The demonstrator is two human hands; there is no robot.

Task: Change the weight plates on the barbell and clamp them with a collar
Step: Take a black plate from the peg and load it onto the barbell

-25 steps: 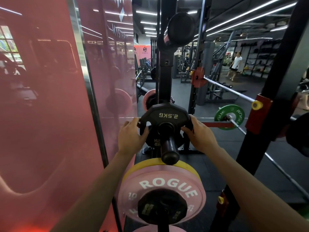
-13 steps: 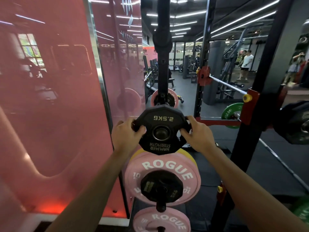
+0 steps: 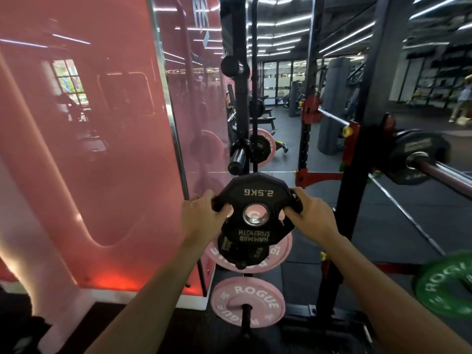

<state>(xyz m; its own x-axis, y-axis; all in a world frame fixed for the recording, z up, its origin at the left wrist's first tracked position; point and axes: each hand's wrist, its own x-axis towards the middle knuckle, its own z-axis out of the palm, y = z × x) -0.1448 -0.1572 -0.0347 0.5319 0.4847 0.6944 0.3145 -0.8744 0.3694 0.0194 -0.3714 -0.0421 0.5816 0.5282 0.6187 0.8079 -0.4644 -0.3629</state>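
While both hands clasp it at its side openings, the black 2.5 kg plate (image 3: 256, 209) hangs in the air before the rack upright (image 3: 241, 103); left hand (image 3: 201, 219) and right hand (image 3: 310, 217) curl round its rim. Behind it sit pink plates (image 3: 246, 301) on pegs. At right, the barbell (image 3: 444, 176) carries a black plate (image 3: 415, 157).

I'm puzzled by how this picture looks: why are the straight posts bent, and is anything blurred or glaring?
Head view: the wide lens bows the rack post near the edges; the barbell and green plate at right smear with motion; ceiling strip lights reflect as streaks on the glossy pink wall; the 2.5 kg plate stays fairly sharp.
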